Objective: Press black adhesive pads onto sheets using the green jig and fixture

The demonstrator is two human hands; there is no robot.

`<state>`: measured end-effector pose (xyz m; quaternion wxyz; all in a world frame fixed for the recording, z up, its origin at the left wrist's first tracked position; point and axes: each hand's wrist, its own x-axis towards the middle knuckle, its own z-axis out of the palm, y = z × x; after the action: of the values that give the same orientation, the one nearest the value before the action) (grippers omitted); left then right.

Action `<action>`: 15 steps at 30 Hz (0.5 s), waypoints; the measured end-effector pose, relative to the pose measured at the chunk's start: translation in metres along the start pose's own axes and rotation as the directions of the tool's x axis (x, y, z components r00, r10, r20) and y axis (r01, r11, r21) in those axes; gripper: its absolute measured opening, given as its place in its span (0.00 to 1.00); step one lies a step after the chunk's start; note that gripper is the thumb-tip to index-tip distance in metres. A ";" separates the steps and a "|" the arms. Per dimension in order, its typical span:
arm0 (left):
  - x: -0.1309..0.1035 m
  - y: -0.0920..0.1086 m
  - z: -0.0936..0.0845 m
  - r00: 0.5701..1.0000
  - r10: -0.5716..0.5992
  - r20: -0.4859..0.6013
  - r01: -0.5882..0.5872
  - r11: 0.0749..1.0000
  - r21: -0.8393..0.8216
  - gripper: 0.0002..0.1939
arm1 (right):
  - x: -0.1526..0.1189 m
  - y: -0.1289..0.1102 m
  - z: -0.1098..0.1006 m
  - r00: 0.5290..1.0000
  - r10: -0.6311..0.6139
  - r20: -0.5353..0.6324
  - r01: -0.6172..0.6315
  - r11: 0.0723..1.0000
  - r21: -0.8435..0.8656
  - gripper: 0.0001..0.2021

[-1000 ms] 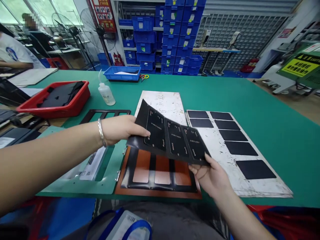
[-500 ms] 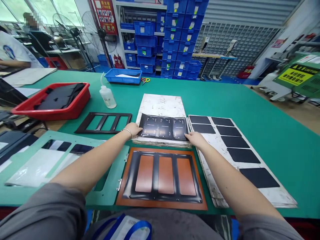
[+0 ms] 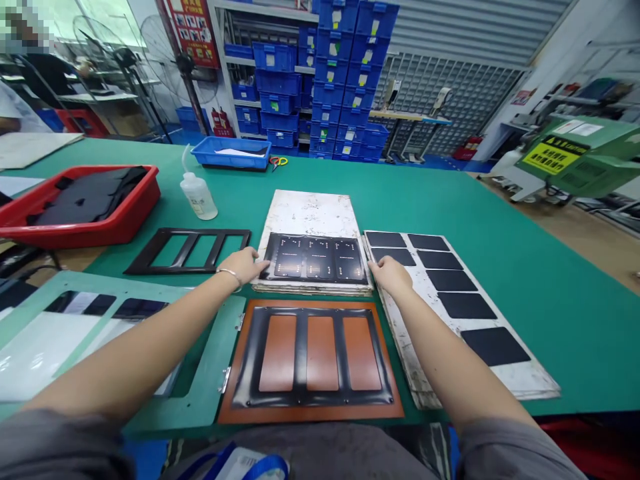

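A black printed sheet (image 3: 318,259) with three panels lies flat on the near half of a stained white board stack (image 3: 314,208). My left hand (image 3: 243,268) is at the sheet's left edge, thumb and fingers apart, the thumb tip close to or touching the corner. Just off the right edge, my right hand (image 3: 394,277) hovers with loosely parted fingers and nothing visible in them. Nearer to me is a brown board (image 3: 310,417) carrying a black frame (image 3: 301,353) with three windows. Hinges join it to a pale green frame plate (image 3: 210,360) on the left.
Right of the stack, black rectangular pieces (image 3: 467,305) lie on another white board (image 3: 537,383). To the left are a loose black frame (image 3: 165,233), a squeeze bottle (image 3: 199,197) and a red bin (image 3: 145,210). A blue tray (image 3: 230,160) and scissors (image 3: 278,162) sit farther back.
The black printed sheet has been laid flat on the white board and let go. Both hands have drawn outward from its edges. The whole view has shifted slightly.
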<state>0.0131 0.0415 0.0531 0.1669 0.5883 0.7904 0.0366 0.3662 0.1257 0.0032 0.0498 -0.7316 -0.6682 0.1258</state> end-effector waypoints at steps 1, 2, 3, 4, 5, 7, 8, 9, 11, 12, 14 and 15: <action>-0.013 -0.002 -0.006 1.000 0.023 -0.008 -0.023 0.999 -0.024 0.25 | 0.004 0.004 -0.003 0.999 0.026 -0.043 -0.027 0.999 -0.024 0.25; -0.030 -0.005 -0.011 0.998 0.056 -0.006 -0.056 0.997 -0.052 0.25 | 0.009 0.008 -0.005 0.996 0.045 -0.077 -0.048 0.998 -0.045 0.28; -0.049 -0.008 -0.016 0.995 0.098 0.007 -0.097 0.992 -0.083 0.25 | 0.014 0.011 -0.007 0.994 0.056 -0.097 -0.062 0.996 -0.064 0.31; -0.070 -0.011 -0.019 0.988 0.151 0.036 -0.145 0.980 -0.132 0.24 | 0.019 0.013 -0.006 0.993 0.063 -0.104 -0.072 0.994 -0.080 0.35; -0.092 -0.016 -0.021 0.969 0.215 0.120 -0.182 0.954 -0.239 0.24 | 0.023 0.015 -0.004 0.993 0.069 -0.099 -0.079 0.992 -0.094 0.39; -0.138 -0.031 -0.017 0.900 0.314 0.303 -0.166 0.889 -0.426 0.21 | 0.029 0.014 0.002 0.994 0.076 -0.075 -0.085 0.989 -0.118 0.45; -0.159 -0.042 -0.011 0.865 0.346 0.362 -0.136 0.858 -0.495 0.18 | 0.031 0.013 0.006 0.995 0.078 -0.063 -0.086 0.988 -0.130 0.47; -0.178 -0.055 -0.002 0.841 0.341 0.421 -0.074 0.842 -0.535 0.16 | 0.033 0.011 0.010 0.996 0.077 -0.054 -0.084 0.986 -0.142 0.47; -0.207 -0.088 0.023 0.760 0.331 0.559 0.084 0.804 -0.589 0.13 | 0.033 0.007 0.015 0.997 0.067 -0.047 -0.074 0.983 -0.166 0.46; -0.219 -0.107 0.038 0.698 0.326 0.638 0.173 0.788 -0.591 0.13 | 0.033 0.005 0.016 0.997 0.059 -0.047 -0.067 0.982 -0.178 0.45; -0.235 -0.142 0.065 0.695 0.238 0.679 0.290 0.771 -0.567 0.13 | 0.031 0.000 0.016 0.998 0.043 -0.048 -0.052 0.979 -0.195 0.45; -0.241 -0.156 0.075 0.774 0.136 0.618 0.309 0.771 -0.557 0.13 | 0.030 -0.001 0.014 0.998 0.037 -0.046 -0.045 0.979 -0.199 0.45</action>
<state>-0.0467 -0.2433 -0.0044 0.6083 0.4356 0.6570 0.0931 0.3637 0.1540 -0.0139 -0.0125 -0.7490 -0.6611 0.0434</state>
